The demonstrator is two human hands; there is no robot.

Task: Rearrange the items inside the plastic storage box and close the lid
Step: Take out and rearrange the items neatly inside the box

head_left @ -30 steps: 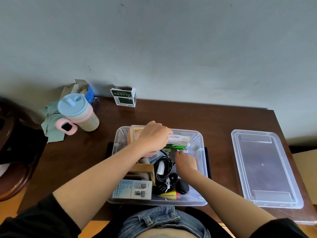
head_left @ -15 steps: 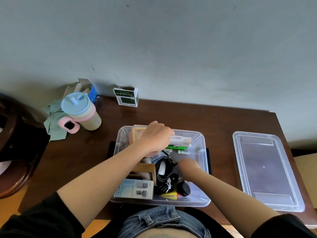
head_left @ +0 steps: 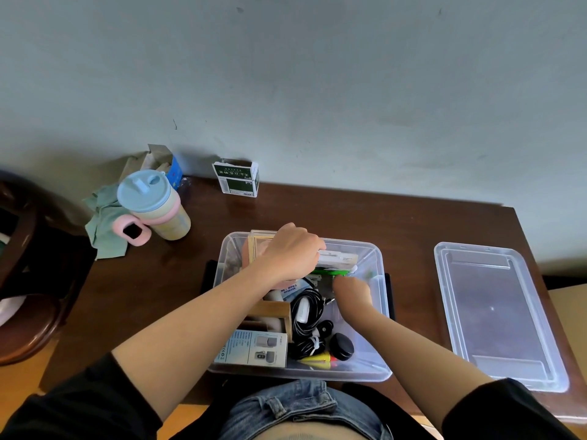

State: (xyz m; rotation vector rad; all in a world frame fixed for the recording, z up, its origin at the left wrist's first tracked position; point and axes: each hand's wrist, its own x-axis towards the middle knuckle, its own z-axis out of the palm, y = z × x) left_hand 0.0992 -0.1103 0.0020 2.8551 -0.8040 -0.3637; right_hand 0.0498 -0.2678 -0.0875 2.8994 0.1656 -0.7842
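A clear plastic storage box (head_left: 379,315) sits at the table's near edge, full of small items. My left hand (head_left: 290,254) is curled over the far end, gripping a white flat packet (head_left: 338,258) that lies above a green item (head_left: 327,272). My right hand (head_left: 352,292) reaches down into the box's middle right; its fingers are hidden, so its hold cannot be made out. Inside lie coiled black cables (head_left: 309,325), a black round case (head_left: 341,346), a grey product box (head_left: 252,347), a wooden holder (head_left: 274,311) and a yellow pen (head_left: 317,360). The clear lid (head_left: 495,312) lies flat to the right.
A pastel cup with blue lid (head_left: 152,206) and a green cloth (head_left: 106,225) stand at the table's far left. A green and white carton (head_left: 236,179) stands against the wall. A dark wooden chair (head_left: 25,268) is at the left.
My right hand moved forward and up from the box's centre toward the green item. My left hand stayed on the white packet. The camera shifted slightly.
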